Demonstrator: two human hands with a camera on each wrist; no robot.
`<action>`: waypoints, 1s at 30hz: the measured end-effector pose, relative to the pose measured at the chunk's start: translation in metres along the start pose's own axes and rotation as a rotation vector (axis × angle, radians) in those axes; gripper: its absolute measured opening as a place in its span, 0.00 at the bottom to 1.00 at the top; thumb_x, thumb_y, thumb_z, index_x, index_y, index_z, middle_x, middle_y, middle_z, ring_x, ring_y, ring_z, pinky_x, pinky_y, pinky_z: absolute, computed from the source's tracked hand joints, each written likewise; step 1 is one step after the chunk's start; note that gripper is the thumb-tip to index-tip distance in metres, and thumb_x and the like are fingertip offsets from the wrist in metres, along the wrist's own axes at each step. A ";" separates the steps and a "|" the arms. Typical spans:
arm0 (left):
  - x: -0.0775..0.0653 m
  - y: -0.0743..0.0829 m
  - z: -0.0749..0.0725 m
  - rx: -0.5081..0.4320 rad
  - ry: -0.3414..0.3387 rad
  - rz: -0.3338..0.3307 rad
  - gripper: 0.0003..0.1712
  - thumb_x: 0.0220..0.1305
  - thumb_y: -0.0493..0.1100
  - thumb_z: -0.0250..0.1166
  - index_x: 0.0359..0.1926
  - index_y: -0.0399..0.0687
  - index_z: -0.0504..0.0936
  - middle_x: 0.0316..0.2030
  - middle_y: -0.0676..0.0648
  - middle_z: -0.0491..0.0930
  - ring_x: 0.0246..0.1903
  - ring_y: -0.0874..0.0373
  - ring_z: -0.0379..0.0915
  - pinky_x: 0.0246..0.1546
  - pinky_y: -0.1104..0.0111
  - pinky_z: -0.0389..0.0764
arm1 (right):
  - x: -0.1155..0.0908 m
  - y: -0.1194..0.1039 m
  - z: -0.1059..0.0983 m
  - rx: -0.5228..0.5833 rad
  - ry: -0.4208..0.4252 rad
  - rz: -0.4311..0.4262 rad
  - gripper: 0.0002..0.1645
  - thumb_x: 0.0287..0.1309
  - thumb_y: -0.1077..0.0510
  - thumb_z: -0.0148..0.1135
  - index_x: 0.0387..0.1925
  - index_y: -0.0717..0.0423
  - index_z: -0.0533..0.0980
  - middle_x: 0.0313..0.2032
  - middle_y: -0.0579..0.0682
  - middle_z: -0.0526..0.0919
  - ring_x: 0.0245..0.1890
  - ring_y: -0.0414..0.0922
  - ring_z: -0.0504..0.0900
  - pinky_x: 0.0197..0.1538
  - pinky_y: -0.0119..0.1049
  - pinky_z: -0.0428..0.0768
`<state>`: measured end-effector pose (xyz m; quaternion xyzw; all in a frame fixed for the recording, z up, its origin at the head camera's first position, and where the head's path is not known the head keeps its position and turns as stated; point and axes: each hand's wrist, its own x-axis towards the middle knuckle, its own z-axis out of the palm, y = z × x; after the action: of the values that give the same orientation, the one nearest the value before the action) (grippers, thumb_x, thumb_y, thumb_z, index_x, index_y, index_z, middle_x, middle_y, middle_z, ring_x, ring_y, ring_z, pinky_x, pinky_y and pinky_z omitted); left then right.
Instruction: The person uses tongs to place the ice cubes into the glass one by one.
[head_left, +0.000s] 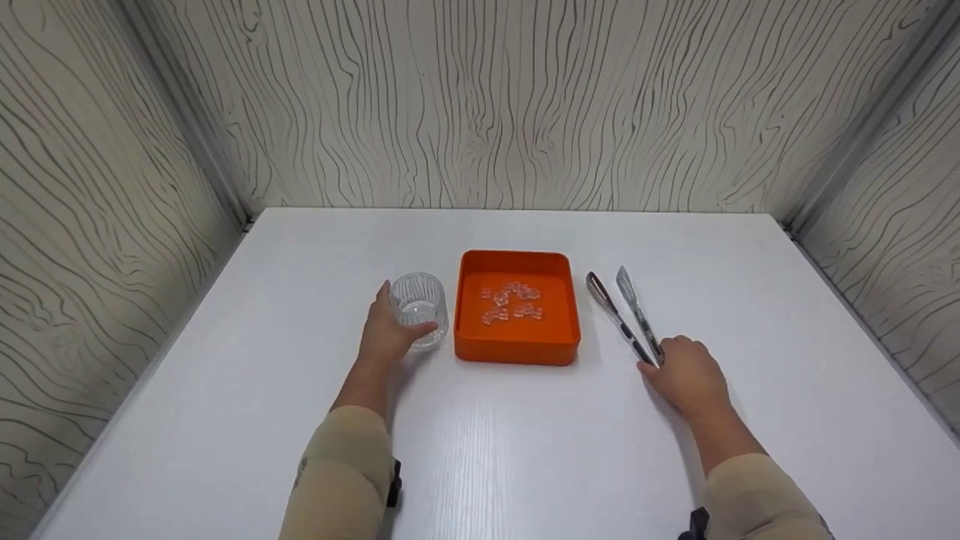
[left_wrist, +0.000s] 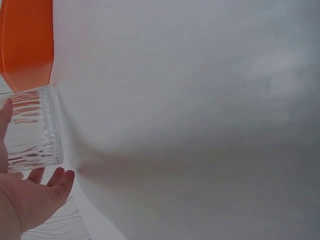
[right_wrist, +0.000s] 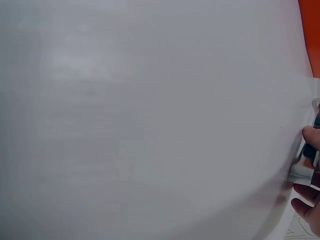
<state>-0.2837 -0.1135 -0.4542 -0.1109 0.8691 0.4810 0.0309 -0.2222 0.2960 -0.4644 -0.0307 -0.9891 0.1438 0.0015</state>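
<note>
2 grips are occupied: the left grip [head_left: 385, 330] curves round the glass [head_left: 418, 306], left of the orange tray [head_left: 517, 352], and the right grip [head_left: 688, 375] holds the tongs [head_left: 637, 306] near their joined end, right of the tray. Soft, even pressure should suit the glass. The tray's edge is just beside it, so sideways room seems narrow; nearer, the desk [head_left: 480, 450] gives more room.
</note>
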 end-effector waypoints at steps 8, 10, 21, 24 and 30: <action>-0.001 0.004 0.004 0.011 0.031 0.015 0.57 0.40 0.49 0.76 0.67 0.51 0.50 0.63 0.46 0.59 0.63 0.49 0.55 0.63 0.55 0.58 | -0.002 0.004 -0.007 0.022 -0.001 0.020 0.16 0.52 0.51 0.64 0.24 0.59 0.71 0.23 0.52 0.71 0.24 0.48 0.69 0.24 0.39 0.69; -0.001 0.004 0.005 0.004 0.031 0.005 0.58 0.40 0.50 0.76 0.67 0.52 0.49 0.64 0.46 0.59 0.63 0.49 0.55 0.63 0.55 0.58 | -0.003 0.004 -0.008 0.028 0.000 0.020 0.15 0.52 0.51 0.63 0.24 0.59 0.71 0.23 0.52 0.71 0.24 0.47 0.69 0.24 0.39 0.68; -0.001 0.003 0.005 0.013 0.090 0.002 0.56 0.41 0.49 0.75 0.66 0.48 0.50 0.64 0.45 0.59 0.63 0.49 0.56 0.63 0.56 0.58 | -0.007 0.009 -0.014 0.081 0.008 0.030 0.15 0.57 0.52 0.59 0.32 0.61 0.69 0.24 0.52 0.73 0.23 0.47 0.70 0.23 0.38 0.68; -0.003 0.003 0.003 0.005 0.106 -0.007 0.56 0.42 0.49 0.75 0.66 0.48 0.50 0.64 0.44 0.59 0.63 0.49 0.55 0.63 0.55 0.57 | -0.008 0.011 -0.016 0.089 0.013 0.024 0.15 0.59 0.52 0.57 0.34 0.61 0.68 0.24 0.52 0.74 0.22 0.46 0.70 0.22 0.37 0.69; -0.006 -0.001 -0.001 -0.019 0.136 -0.022 0.55 0.42 0.49 0.75 0.66 0.47 0.51 0.64 0.43 0.58 0.63 0.47 0.55 0.63 0.54 0.57 | -0.008 0.011 -0.019 0.107 -0.004 0.028 0.15 0.61 0.51 0.54 0.36 0.61 0.66 0.23 0.51 0.74 0.21 0.46 0.70 0.21 0.36 0.68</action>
<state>-0.2776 -0.1138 -0.4538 -0.1531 0.8633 0.4804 -0.0242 -0.2132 0.3111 -0.4494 -0.0441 -0.9795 0.1965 -0.0006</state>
